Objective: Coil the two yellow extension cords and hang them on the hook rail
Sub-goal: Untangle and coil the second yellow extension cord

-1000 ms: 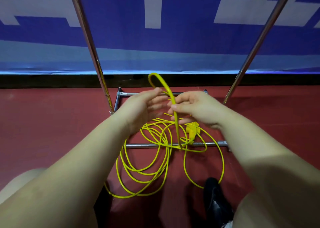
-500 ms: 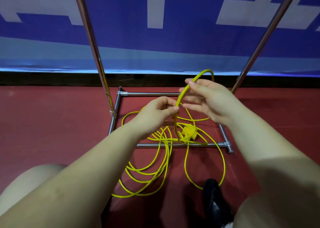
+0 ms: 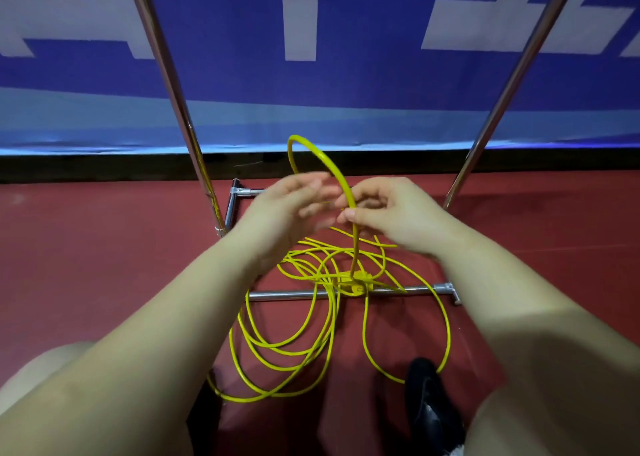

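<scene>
A person looks down at both hands, held close together above a dark red floor. The right hand pinches a yellow extension cord between thumb and curled fingers. From that pinch the cord arches up into a narrow loop that passes behind the left hand. The left hand is blurred, its fingers relaxed and reaching toward the loop; whether it touches the cord cannot be told.

Below the hands, the cord drops straight to a yellow plug block lying on the near bar of a chrome rack base. Loose yellow loops spread across the floor, over that bar and toward the person. Two chrome rack poles rise at either side, in front of a blue and white banner. A black shoe shows near the bottom edge.
</scene>
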{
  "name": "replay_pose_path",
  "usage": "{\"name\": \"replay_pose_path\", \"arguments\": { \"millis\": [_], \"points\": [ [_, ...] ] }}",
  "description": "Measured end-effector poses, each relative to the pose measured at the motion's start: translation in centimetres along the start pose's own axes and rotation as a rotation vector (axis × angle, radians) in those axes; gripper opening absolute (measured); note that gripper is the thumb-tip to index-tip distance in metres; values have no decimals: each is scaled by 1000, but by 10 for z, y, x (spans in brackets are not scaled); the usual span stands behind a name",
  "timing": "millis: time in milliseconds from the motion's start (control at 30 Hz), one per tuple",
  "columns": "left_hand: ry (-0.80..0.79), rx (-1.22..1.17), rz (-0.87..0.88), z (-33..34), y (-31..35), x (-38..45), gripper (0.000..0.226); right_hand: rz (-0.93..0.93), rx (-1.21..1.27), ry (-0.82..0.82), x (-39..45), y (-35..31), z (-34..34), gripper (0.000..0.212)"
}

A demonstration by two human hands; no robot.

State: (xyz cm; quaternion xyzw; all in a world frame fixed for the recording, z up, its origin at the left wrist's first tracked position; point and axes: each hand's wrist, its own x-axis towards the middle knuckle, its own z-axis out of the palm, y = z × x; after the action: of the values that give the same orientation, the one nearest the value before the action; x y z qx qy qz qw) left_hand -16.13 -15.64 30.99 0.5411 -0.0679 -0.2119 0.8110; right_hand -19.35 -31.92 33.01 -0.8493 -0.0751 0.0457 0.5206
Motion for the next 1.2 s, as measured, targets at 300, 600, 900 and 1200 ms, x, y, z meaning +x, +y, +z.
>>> {"name": "replay_pose_path", "arguments": {
  "millis": [300, 600, 900, 1200],
  "points": [
    [-172, 518, -21, 5, -24, -4, 14, 47, 526, 169, -1, -11, -10, 14],
    [87, 247, 48, 8, -15, -2, 16, 229, 171, -32, -1, 5, 1, 26],
    [131, 29, 69, 3, -8, -3, 13, 109, -245, -48, 2, 13, 17, 7],
    [-133, 322, -211, 0, -30, -8, 11, 177, 519, 270, 1, -10, -13, 13]
  ]
}}
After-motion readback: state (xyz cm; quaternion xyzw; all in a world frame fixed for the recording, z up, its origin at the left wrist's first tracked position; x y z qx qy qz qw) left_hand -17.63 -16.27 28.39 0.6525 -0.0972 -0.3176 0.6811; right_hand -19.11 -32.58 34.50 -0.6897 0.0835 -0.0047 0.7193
